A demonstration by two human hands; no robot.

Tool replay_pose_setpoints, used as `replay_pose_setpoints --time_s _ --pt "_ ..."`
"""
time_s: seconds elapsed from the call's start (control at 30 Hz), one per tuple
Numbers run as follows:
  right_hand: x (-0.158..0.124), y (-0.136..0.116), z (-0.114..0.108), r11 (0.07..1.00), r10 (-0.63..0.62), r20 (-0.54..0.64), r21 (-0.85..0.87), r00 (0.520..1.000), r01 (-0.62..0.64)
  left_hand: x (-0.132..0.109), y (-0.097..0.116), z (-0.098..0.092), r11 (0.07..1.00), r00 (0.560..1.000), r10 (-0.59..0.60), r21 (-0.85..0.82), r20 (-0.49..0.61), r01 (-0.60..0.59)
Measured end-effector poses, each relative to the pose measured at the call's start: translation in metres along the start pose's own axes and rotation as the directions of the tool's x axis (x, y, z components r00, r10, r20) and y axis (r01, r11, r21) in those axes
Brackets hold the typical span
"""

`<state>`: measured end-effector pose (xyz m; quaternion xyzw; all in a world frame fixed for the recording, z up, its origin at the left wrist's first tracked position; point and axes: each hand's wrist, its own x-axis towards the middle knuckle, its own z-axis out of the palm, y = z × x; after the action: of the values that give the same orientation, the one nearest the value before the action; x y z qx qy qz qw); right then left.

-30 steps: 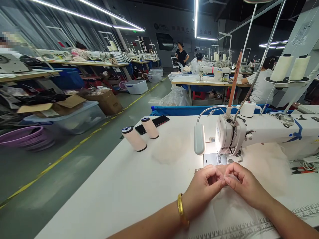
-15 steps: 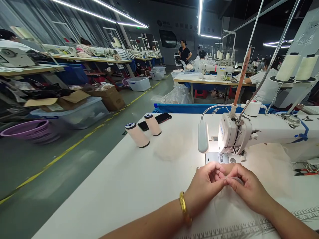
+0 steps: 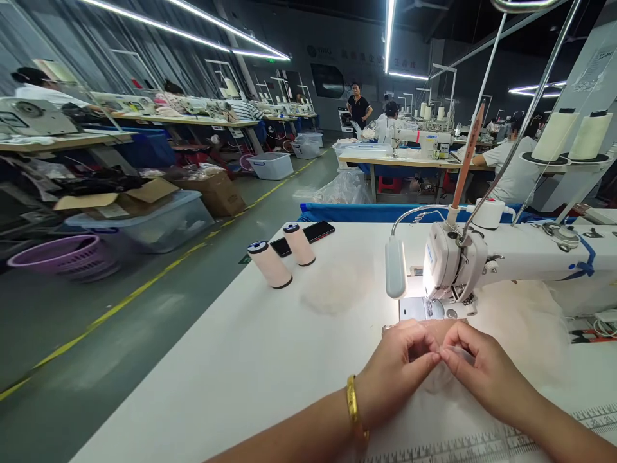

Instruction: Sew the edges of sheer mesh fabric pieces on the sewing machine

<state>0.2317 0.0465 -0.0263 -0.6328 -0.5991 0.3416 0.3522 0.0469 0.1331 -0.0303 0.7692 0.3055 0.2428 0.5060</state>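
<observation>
1. L hand [image 3: 398,366] pinched sheer fabric [image 3: 438,381] btwn thumb & fingertips, grip closed.
2. R hand [image 3: 486,370] pinched same fabric, thumb & index tip nearly together; both hands' tips met or almost did.
3. Fabric lay on white table [image 3: 241,366] just in front of sewing machine [image 3: 446,257], partly hidden under hands.
4. Clear ruler [image 3: 463,445] ran nr table's front edge, partly under R forearm.
5. 2 thread cones [image 3: 270,266] stood beside blk phone [image 3: 315,232], off to L.

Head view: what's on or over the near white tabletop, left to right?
Nearer pale-pink thread spool → farther pale-pink thread spool → roundish sheer cream fabric → left hand → right hand → red-and-black tools.
</observation>
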Motion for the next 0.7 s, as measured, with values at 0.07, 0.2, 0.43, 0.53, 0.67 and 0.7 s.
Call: replay_pose_setpoints --time_s 0.07,0.2,0.43,0.53,0.67,0.7 --pt "0.006 -0.006 -0.002 0.995 0.014 0.026 -0.102 1.000 -0.012 0.002 0.000 0.000 0.978 1.000 0.008 0.206 0.002 -0.008" --pt "0.032 -0.003 0.003 0.934 0.053 0.022 -0.354 0.998 -0.042 0.013 -0.006 0.005 0.815 1.000 0.015 0.579 -0.027 0.003" --pt "0.047 0.013 0.013 0.886 -0.013 -0.041 -0.463 0.999 -0.008 0.019 -0.025 0.006 0.572 0.859 0.512 0.753 -0.019 -0.325" --pt "0.041 0.016 0.013 0.881 -0.052 -0.056 -0.473 0.997 0.019 0.016 -0.031 0.003 0.519 0.789 0.613 0.729 0.046 -0.446" --pt "0.038 0.030 0.008 0.734 -0.298 -0.036 -0.647 0.954 0.205 0.015 -0.035 0.001 0.521 0.787 0.613 0.711 0.074 -0.473" --pt "0.038 0.035 0.005 0.648 -0.371 -0.038 -0.726 0.928 0.229 0.014 -0.034 0.001 0.525 0.793 0.605 0.710 0.076 -0.469"
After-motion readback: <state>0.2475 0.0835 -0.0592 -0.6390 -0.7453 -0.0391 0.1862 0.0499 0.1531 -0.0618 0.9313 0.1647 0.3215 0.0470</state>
